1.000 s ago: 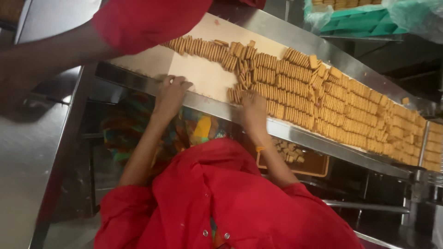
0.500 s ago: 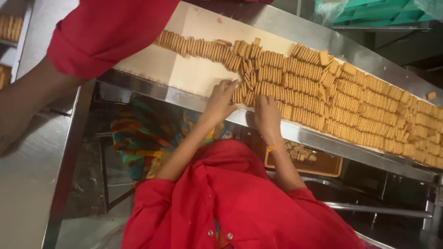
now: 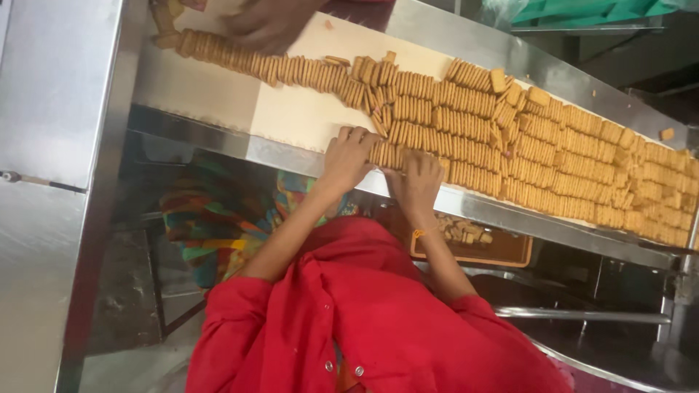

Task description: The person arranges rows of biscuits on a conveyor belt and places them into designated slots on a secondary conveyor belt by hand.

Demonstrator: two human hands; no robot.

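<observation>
Reaching over the steel rail of the conveyor, the left hand and the right hand lay side by side at the near end of the rows of biscuits. Both hands were bent, with fingers curled narrow against a short stack of biscuits just beyond the rail, pressing it between them. Beyond the rail, at the far side of the pale belt, another person's hand touched a long line of biscuits. Below the rail stood a brown tray with broken pieces.
</observation>
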